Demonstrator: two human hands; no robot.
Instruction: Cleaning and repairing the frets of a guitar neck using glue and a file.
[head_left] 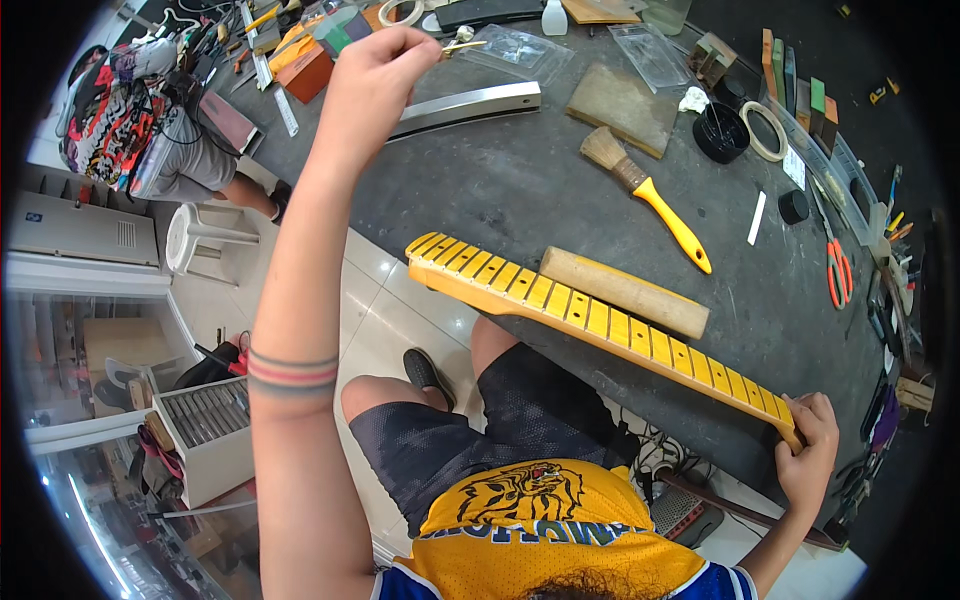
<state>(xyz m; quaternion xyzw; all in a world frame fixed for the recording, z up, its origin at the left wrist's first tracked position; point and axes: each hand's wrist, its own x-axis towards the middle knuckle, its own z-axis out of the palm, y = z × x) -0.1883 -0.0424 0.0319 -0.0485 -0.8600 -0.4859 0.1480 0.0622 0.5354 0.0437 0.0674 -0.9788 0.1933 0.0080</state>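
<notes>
A yellow guitar neck (600,320) with dark dots and metal frets lies slantwise along the near edge of the bench. Its wide end juts past the edge at left. My right hand (810,440) is wrapped round the narrow end at the right. Just behind the neck is a rounded wooden block (630,290); whether the two touch, I cannot tell. My left hand (385,75) reaches to the far side of the bench, its fingers pinched on a thin yellowish stick (464,46). Below that hand lies a silver metal beam (470,108).
A yellow-handled brush (650,200), a flat stone-like slab (622,108), a round black container (720,132), a tape ring (765,132) and orange-handled scissors (838,272) lie on the dark bench (480,185). Clear plastic trays (515,50) stand at the back. A person (185,150) is at far left near a white stool (205,240).
</notes>
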